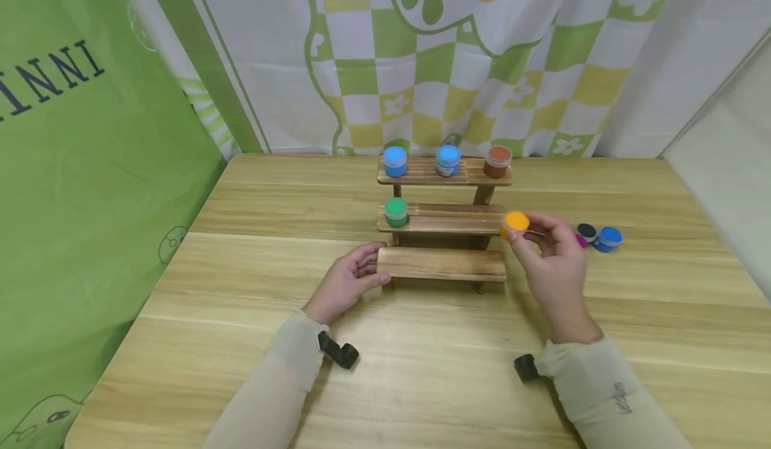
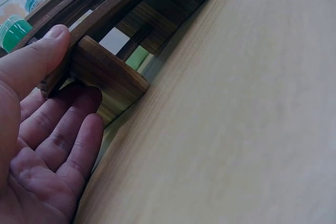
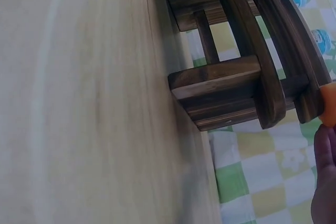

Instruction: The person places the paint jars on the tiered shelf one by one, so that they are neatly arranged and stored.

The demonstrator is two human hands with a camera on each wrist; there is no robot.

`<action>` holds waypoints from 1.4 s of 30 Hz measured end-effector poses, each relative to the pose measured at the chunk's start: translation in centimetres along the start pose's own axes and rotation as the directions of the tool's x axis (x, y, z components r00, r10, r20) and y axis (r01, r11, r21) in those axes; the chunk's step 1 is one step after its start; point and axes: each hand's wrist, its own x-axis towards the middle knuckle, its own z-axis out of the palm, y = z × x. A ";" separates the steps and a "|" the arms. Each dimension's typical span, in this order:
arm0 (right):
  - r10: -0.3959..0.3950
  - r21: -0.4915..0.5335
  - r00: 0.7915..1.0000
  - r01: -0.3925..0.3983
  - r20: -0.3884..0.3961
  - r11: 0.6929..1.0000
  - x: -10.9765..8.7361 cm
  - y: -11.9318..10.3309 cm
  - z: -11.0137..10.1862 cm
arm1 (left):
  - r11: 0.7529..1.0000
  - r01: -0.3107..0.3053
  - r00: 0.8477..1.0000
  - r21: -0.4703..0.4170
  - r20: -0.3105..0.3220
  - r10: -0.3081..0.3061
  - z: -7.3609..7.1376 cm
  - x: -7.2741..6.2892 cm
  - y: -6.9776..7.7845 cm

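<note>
A three-step wooden stand (image 1: 442, 265) stands on the table. My left hand (image 1: 346, 282) holds the left end of its lowest step, thumb at the front corner and fingers behind; in the left wrist view the thumb lies along the dark wood (image 2: 107, 69). With thumb and fingers, my right hand (image 1: 557, 268) pinches a small paint pot with an orange lid (image 1: 516, 222) at the right end of the middle step. A green pot (image 1: 395, 212) sits at that step's left end. Two light-blue pots, one left (image 1: 395, 161) and one central (image 1: 448, 160), share the top step with a brown pot (image 1: 498, 162).
Right of the stand, a black-lidded pot (image 1: 586, 233), a blue pot (image 1: 608, 239) and a partly hidden magenta pot (image 1: 581, 241) lie close together on the wood-grain table (image 1: 289, 195). A checked curtain (image 1: 434, 67) hangs behind, and green cloth (image 1: 90, 188) hangs at left.
</note>
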 end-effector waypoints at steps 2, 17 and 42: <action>-0.002 -0.045 1.000 0.003 0.022 0.999 0.1 -0.1 0.1 | 1.000 0.000 1.000 -0.003 0.000 0.000 0.1 0.0 0.1; -0.070 -0.468 0.969 0.176 0.236 0.866 2.0 -1.6 0.2 | 1.000 -0.005 1.000 0.022 -0.010 0.005 0.1 -0.1 0.4; 0.020 -0.552 0.942 0.179 0.335 0.814 2.8 -3.1 2.6 | 1.000 0.000 1.000 0.023 -0.017 0.000 0.1 -0.1 0.3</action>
